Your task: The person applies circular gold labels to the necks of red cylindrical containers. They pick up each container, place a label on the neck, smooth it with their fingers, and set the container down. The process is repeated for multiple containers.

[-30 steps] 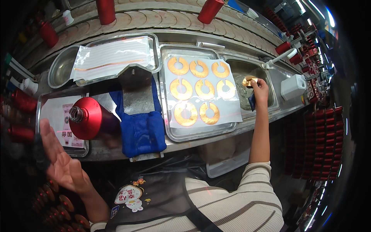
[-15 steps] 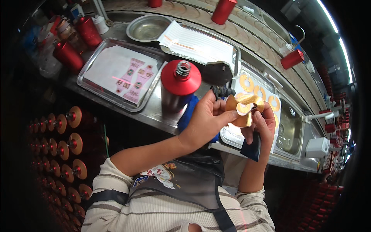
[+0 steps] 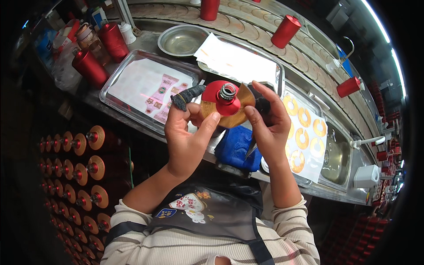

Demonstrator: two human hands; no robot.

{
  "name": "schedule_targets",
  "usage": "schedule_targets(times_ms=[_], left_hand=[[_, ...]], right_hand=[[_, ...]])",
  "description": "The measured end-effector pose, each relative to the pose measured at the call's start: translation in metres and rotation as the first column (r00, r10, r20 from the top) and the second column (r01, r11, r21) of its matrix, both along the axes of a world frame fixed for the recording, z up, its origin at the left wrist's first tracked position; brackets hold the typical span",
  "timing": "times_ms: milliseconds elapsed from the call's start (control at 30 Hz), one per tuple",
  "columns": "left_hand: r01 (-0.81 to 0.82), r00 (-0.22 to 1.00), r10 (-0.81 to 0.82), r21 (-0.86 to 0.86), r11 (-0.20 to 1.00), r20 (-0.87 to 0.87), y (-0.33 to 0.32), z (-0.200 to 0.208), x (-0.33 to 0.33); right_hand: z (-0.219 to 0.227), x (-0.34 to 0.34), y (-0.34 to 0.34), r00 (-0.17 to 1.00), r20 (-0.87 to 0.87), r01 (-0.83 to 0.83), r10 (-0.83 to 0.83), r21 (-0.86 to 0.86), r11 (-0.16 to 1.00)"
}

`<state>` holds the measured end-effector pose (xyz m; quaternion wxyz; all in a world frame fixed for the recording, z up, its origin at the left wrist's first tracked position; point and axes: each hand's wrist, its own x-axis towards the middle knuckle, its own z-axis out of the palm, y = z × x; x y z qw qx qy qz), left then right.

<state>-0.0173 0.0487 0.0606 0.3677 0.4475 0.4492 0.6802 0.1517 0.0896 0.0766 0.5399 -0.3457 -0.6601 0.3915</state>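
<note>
A red bottle point(image 3: 213, 90) with an uncapped threaded glass neck point(image 3: 227, 91) stands upright in front of me. Around its sloping shoulder lies a gold C-shaped label point(image 3: 232, 120). My left hand point(image 3: 187, 137) presses the label's left part with the thumb; a black cover point(image 3: 193, 93) sheathes its index finger. The label's right end stands up off the shoulder, pinched by my right hand point(image 3: 270, 128). A thin dark blade-like piece point(image 3: 251, 148) juts below my right palm. Under the hands sits a blue cloth-like pad point(image 3: 238, 148).
Right of me, a white sheet point(image 3: 311, 157) carries several gold ring labels, beside a sink point(image 3: 338, 163). A tray point(image 3: 128, 79) with pink labels lies left, a metal bowl point(image 3: 183, 39) behind. Red bottles ride a conveyor point(image 3: 247, 26). Gold-collared bottles point(image 3: 95, 137) fill the lower left.
Both hands have moved left with the gold label, from beside the bottle onto its shoulder. The label now encircles part of the neck. Bottles on the conveyor have shifted in view.
</note>
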Motion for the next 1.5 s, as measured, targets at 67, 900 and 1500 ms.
schedule_targets(times_ms=[67,900,1500], left_hand=[[0.015,1.000,-0.015,-0.039,0.999,-0.002,0.003,-0.002,-0.006],[0.393,0.866,-0.374,0.010,0.919,0.332,0.027,-0.017,-0.021],[0.442,0.844,-0.412,-0.010,0.897,0.344,0.028,-0.016,-0.025]], right_hand=[[0.000,0.000,0.006,1.000,0.003,-0.006,0.006,-0.065,0.998],[-0.010,-0.018,0.019,0.982,-0.154,0.069,-0.108,-0.240,0.968],[-0.004,-0.015,0.013,0.999,-0.028,-0.046,0.040,-0.273,0.961]])
